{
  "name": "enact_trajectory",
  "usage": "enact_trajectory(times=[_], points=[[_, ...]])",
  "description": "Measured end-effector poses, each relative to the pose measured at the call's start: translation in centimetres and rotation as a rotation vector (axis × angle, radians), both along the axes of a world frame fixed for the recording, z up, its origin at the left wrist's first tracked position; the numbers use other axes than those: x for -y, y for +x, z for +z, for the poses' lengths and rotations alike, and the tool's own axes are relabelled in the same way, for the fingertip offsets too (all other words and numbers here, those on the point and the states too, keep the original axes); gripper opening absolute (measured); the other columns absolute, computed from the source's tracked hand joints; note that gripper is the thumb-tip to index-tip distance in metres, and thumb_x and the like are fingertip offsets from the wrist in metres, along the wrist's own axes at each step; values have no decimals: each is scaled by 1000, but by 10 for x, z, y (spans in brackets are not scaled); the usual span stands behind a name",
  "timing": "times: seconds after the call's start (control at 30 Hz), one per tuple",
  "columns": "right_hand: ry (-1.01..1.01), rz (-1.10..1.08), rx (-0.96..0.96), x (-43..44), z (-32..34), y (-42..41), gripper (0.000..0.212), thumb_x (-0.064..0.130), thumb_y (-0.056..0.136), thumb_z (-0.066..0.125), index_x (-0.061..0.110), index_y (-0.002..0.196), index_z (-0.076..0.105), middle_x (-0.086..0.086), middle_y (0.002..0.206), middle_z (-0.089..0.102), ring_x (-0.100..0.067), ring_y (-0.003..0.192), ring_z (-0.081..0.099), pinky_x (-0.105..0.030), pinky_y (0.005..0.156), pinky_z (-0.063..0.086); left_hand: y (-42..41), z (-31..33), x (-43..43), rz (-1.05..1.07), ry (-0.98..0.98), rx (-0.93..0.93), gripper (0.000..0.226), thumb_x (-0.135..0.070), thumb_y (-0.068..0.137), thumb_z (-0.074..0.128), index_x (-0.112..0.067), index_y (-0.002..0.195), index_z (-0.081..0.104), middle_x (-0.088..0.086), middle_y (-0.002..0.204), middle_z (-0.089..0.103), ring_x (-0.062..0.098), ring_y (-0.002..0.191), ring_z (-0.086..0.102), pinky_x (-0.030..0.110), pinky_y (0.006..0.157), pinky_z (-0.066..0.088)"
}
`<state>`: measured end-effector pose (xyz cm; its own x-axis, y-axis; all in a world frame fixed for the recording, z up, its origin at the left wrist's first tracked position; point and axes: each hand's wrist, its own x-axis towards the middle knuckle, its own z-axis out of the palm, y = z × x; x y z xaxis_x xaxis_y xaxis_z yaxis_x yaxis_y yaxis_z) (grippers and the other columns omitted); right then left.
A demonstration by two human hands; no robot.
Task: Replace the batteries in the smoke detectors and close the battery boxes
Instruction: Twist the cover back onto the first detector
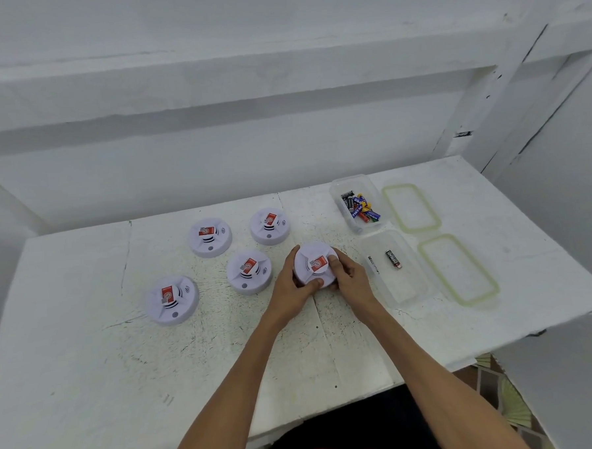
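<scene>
Both hands (292,286) (350,278) gripping a white smoke detector (315,262) on the table (89,355), four more detectors at left

The near part of the table (124,370) is bare, so a hand can slide in there. Four detectors (249,272) sit apart on the left, with gaps between them. On the right, two boxes (358,204) and two lids (458,269) lie close together and block that side.

White smoke detectors (210,237), red labels (207,231)
</scene>
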<state>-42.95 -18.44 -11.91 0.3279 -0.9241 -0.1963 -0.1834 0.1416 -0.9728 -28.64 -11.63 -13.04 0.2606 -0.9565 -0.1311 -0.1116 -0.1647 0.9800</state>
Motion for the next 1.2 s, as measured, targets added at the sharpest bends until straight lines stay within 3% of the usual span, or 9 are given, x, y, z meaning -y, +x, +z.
enact_trajectory(times=[0.17, 0.23, 0.3, 0.37, 0.47, 0.73, 0.93, 1.07, 1.2], points=[[0, -2, 8, -2, 4, 0, 34, 38, 101, 53, 27, 131, 64, 7, 119, 72, -8, 112, 66, -41, 98, 55, 0, -3, -1, 3, -16, -8, 77, -12, 90, 79, -26, 155, 40, -10, 149, 57, 7, 136, 55, 37, 112, 50], [4, -3, 16, -3, 8, 1, 29, 35, 102, 53, 30, 128, 65, 10, 115, 73, -6, 109, 67, -38, 97, 55, -1, 1, -3, 14, -9, -19, 68, -14, 94, 75, -42, 147, 43, -21, 142, 58, -1, 132, 56, 28, 107, 51], [5, 2, 20, -4, 10, 1, 24, 34, 102, 52, 36, 123, 65, 13, 112, 73, -5, 107, 68, -36, 95, 56, 0, 7, -4, 27, 25, -65, 54, -20, 101, 65, -55, 136, 44, -29, 136, 59, -1, 129, 57, 29, 104, 54], [-1, 9, 15, -4, 9, 0, 26, 37, 102, 51, 36, 125, 65, 12, 115, 73, -5, 109, 67, -37, 97, 55, 3, 8, -4, 38, 62, -134, 44, -30, 102, 55, -51, 140, 48, -19, 141, 62, 11, 129, 61, 43, 103, 57], [-10, 23, 2, -3, 4, -1, 35, 45, 100, 52, 32, 131, 63, 11, 119, 71, -7, 113, 65, -42, 100, 53, 6, 1, -2, 39, 78, -164, 49, -38, 103, 43, -40, 152, 45, -8, 151, 57, 18, 133, 59, 54, 108, 52], [-24, 22, 19, -4, 5, -1, 33, 39, 102, 51, 29, 131, 63, 9, 119, 72, -6, 113, 65, -35, 101, 53, 5, -3, -3, 58, 44, -152, 50, -43, 104, 43, -35, 154, 45, -9, 150, 57, 16, 136, 57, 53, 111, 49], [-39, 28, 31, -5, 9, -1, 25, 35, 103, 50, 36, 124, 64, 10, 117, 72, -5, 112, 65, -29, 99, 52, 5, -3, -3, 64, 29, -196, 42, -42, 105, 44, -45, 147, 47, -10, 150, 58, 16, 135, 58, 53, 109, 52], [-44, 33, 35, -5, 8, -1, 30, 35, 103, 50, 29, 129, 64, 9, 119, 71, -5, 114, 65, -30, 100, 52, 5, -2, -3, 53, 17, -189, 38, -46, 104, 45, -54, 140, 50, -11, 149, 58, 17, 137, 57, 54, 111, 49], [-41, 34, 23, -3, 4, -2, 35, 38, 102, 51, 26, 133, 63, 8, 121, 71, -6, 115, 64, -33, 102, 52, 6, -1, -3, 41, 22, -204, 37, -36, 109, 42, -54, 140, 50, -13, 147, 59, 15, 134, 59, 53, 109, 52]])
